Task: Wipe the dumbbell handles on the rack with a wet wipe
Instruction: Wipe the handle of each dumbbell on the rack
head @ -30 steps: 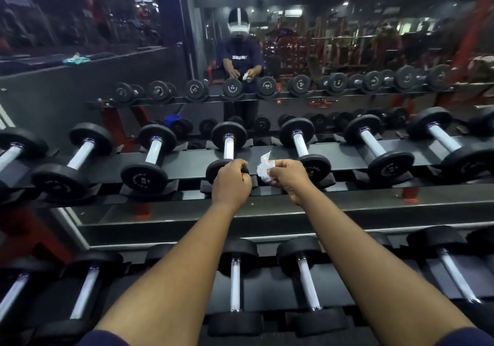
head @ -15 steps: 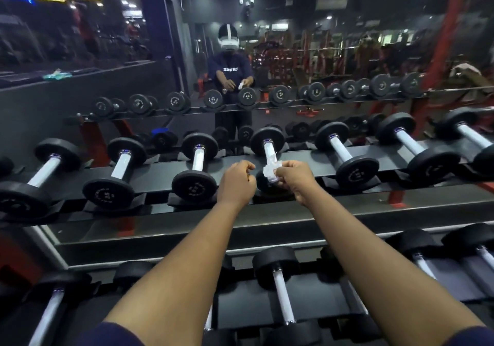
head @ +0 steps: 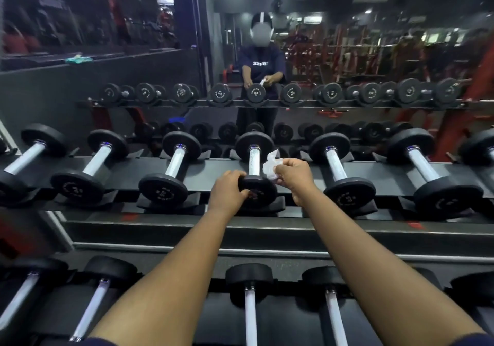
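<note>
- At the rack (head: 187, 234) centre, fingers of the left hand (head: 227, 189) are gripping the near head of a dumbbell (head: 260, 194).
- Fingers of the right hand (head: 294, 177) are pinching the wet wipe (head: 270, 165) just right of its handle (head: 254, 160).

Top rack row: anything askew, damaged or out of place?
Nothing stands out. The dumbbells on the rack sit in their cradles, none tipped. The left hand grips the near head of the middle dumbbell; the right hand pinches the wet wipe beside its handle. Only stray item: something teal on the far-left ledge, too blurred to identify.
</note>
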A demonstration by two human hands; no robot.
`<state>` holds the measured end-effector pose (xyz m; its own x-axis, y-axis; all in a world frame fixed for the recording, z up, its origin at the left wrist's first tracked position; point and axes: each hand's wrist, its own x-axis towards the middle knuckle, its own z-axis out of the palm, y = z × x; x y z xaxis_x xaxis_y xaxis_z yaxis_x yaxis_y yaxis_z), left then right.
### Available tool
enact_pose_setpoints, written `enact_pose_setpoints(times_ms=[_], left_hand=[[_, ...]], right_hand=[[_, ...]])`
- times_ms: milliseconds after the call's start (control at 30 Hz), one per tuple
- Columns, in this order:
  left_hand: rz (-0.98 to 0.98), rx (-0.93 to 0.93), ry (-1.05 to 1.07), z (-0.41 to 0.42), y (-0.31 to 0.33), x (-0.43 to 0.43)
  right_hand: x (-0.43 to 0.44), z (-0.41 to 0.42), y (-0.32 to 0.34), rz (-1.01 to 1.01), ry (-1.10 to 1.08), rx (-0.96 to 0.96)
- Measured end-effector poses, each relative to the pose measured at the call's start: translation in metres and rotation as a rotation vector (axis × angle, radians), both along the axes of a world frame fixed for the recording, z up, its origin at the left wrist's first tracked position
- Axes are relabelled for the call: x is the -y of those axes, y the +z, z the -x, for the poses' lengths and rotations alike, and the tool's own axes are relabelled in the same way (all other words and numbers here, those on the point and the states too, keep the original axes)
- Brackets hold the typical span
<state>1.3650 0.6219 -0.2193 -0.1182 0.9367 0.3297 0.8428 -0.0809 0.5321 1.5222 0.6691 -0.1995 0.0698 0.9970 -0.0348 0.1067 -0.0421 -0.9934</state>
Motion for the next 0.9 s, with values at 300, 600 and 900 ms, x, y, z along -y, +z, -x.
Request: enact_pose_setpoints(times_ms=[300,600,900], left_hand=[[0.252,0.018,-0.19,0.026,0.031,-0.036],[0.45,-0.014,-0.181,0.029,0.052,-0.053],[0.562,-0.02,-0.149,0.024,0.058,-0.065]], right_hand=[[-0.033,0.016,-0.011,-0.144,0.035,0.363],[-0.058,0.029,0.003,-0.067,0.22,0.751],[-0.108,0.055,0.002,-0.241,-0.008,0.816]])
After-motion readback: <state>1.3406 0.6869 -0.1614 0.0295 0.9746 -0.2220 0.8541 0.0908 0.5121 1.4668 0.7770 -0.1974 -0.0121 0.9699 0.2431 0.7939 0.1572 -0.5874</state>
